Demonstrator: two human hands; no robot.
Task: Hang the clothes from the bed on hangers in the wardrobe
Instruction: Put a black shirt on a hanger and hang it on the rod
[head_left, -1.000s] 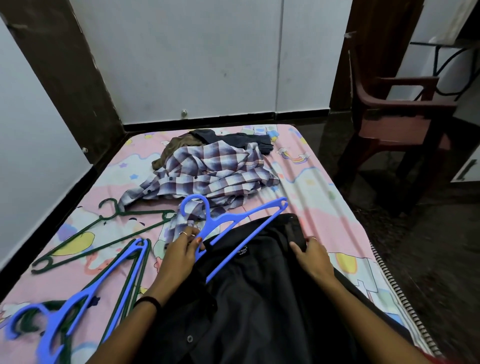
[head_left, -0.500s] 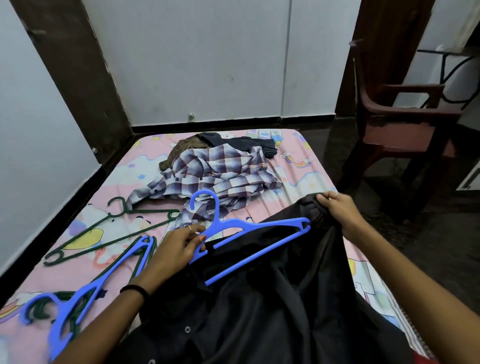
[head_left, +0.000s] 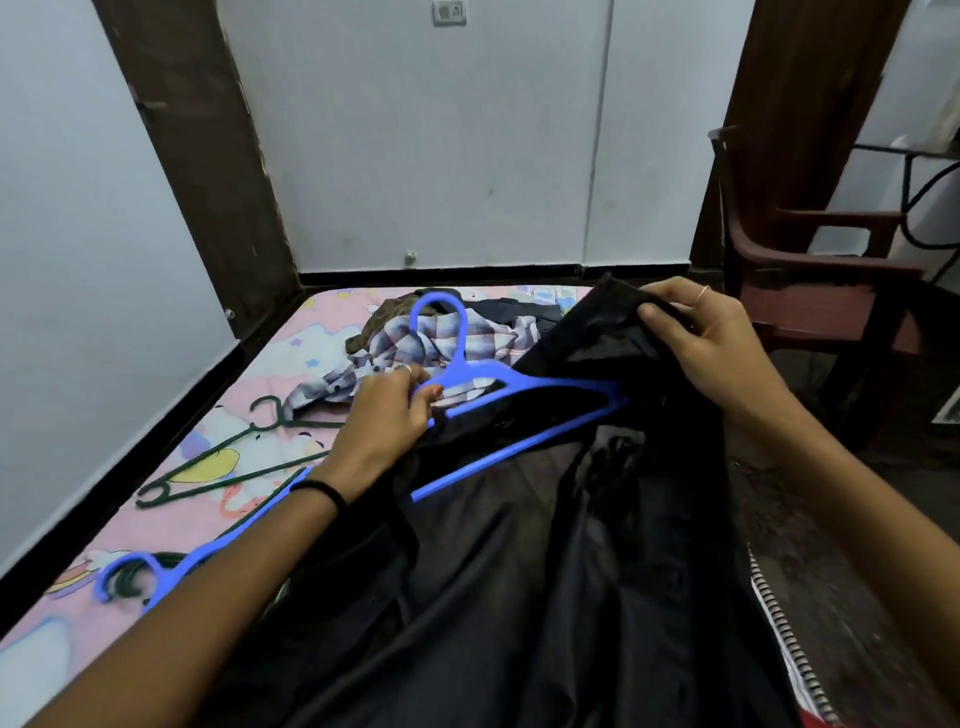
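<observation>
My left hand (head_left: 387, 415) has its fingers curled round the near end of the blue hanger (head_left: 511, 387), pinching it by the shoulder, hook pointing up and away from me. The hanger's far arm is tucked into the black shirt (head_left: 519, 571), its lower bar lying across the dark cloth. My right hand (head_left: 711, 343) is up at the other side, thumb and fingers closed on a fold of that shirt's upper edge, lifting it above the hanger's right tip. The rest of the black shirt drapes down toward me over the bed (head_left: 171, 519) with its pink cartoon sheet. Just behind the hook sits the checked shirt (head_left: 467, 343), crumpled, with darker garments (head_left: 514, 309) heaped past it. Left of my wrist, green hangers (head_left: 228, 457) lie flat, and a second blue hanger (head_left: 171, 566) rests nearer me. A brown chair (head_left: 810, 270) stands off to the right.
</observation>
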